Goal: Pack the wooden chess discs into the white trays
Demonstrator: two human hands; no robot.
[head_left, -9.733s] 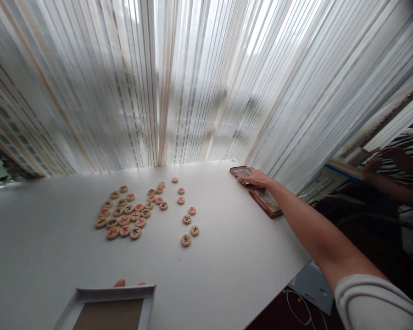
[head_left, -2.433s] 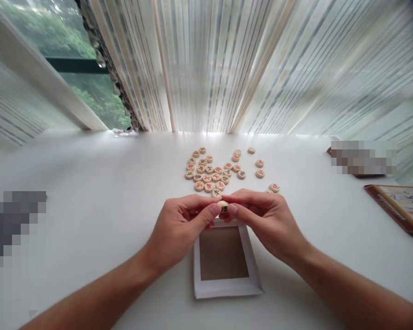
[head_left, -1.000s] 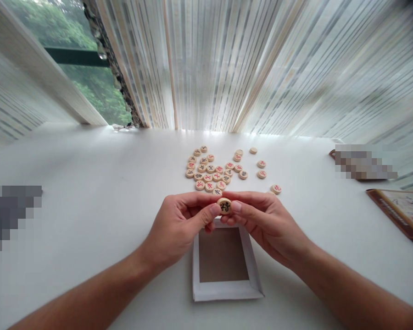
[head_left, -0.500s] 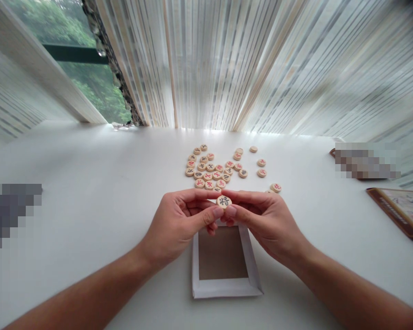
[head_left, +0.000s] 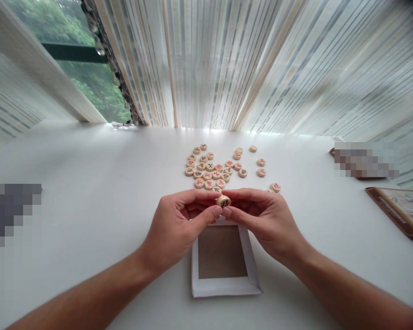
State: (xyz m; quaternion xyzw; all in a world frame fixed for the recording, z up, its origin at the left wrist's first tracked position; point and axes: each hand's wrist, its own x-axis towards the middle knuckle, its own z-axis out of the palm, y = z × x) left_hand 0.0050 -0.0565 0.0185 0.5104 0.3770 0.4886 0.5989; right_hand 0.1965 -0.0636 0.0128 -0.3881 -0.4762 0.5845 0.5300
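Between the fingertips of both hands is a round wooden Chinese chess piece (head_left: 223, 201) with a black character, its face tipped down toward me. My left hand (head_left: 184, 217) pinches it from the left with thumb and fingers. From the right, my right hand (head_left: 259, 213) pinches the same piece. Below the hands lies an open white cardboard box (head_left: 223, 287) with a brown bottom; its far edge is partly hidden by the fingers. Just beyond the fingertips, several loose chess pieces (head_left: 216, 174) with red or black characters lie spread on the white table (head_left: 124, 220).
A few pieces sit apart to the right, among them a red-marked one (head_left: 276, 187) and a blank-faced one (head_left: 253, 149). A brown-edged box or booklet (head_left: 399, 213) lies at the right. A striped curtain (head_left: 206, 64) hangs behind the table.
The held piece has tilted so its character faces lower and more of its rim shows. Both hands keep nearly the same place. The loose pieces and the white box have not moved.
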